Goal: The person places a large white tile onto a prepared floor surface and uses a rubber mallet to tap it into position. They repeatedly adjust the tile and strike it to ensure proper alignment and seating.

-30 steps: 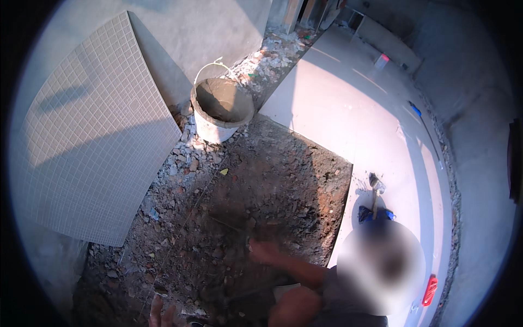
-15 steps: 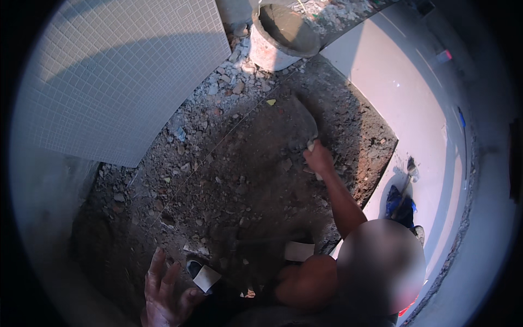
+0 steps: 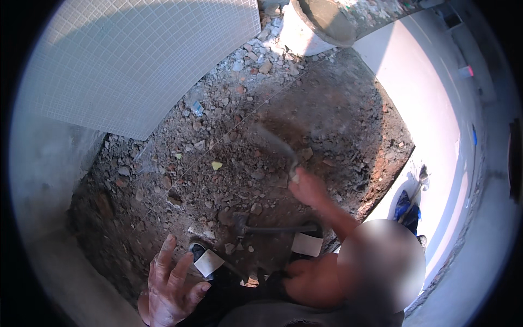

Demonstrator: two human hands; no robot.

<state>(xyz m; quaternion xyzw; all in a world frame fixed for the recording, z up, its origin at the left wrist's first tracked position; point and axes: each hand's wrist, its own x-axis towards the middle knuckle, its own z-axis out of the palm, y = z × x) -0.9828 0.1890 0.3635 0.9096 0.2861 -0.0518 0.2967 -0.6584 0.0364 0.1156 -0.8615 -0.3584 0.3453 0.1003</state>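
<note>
My right hand (image 3: 309, 188) is closed round the handle of a trowel (image 3: 277, 140). Its blade, blurred by motion, lies low over dark soil and rubble (image 3: 321, 109). To the left of the trowel is a yellow chip (image 3: 217, 165) on the loose stones. At the lower left my left hand (image 3: 171, 289) hangs in the air with fingers spread, holding nothing. A hammer-like tool (image 3: 272, 230) with a dark head and long handle lies on the ground between my feet and the trowel.
A white bucket (image 3: 297, 35) of grey wet mix stands at the far edge. A large grid-patterned panel (image 3: 147, 65) borders the rubble at left. A thin string (image 3: 231, 129) crosses it. Pale slab (image 3: 414, 82) at right bears a blue bundle (image 3: 408, 212). My shoes (image 3: 202, 256) are below.
My right hand has drawn the trowel left and nearer across the soil. The yellow chip has shifted left and nearer. My left hand stays spread. The whole view has shifted slightly.
</note>
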